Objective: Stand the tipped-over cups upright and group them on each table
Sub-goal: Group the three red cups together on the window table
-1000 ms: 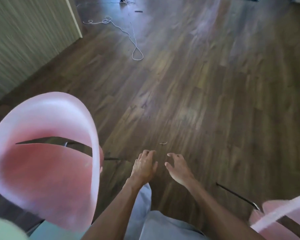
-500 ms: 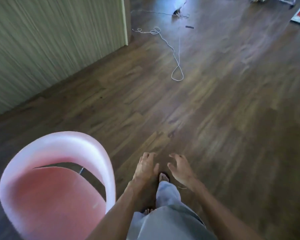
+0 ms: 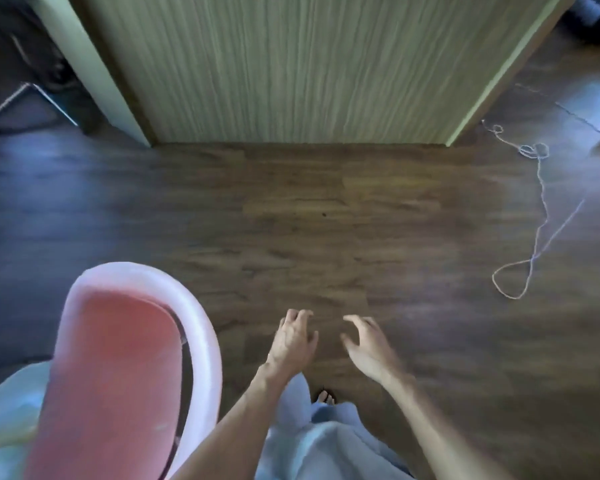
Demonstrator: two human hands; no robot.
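1. Two bare hands are reaching forward low in the view, side by side and apart: the left hand [image 3: 293, 341] at about 6 o'clock, the right hand [image 3: 368, 344] just toward 5 o'clock from it.
2. Both hands are hanging loose with fingers spread and lightly curled, grasping nothing.
3. No cup and no surface is showing anywhere in the view, so where the cups are lying relative to the hands cannot be told, nor how they look.
4. A pink chair [image 3: 118, 368] with a pale rim is standing at 8 o'clock, just beside the left forearm.
5. Dark wooden floor [image 3: 326, 237] is filling the centre.
6. A light wood-grain panel [image 3: 291, 64] is rising at 12 o'clock.
7. A thin pale cord [image 3: 534, 209] is lying looped on the floor at 3 o'clock.
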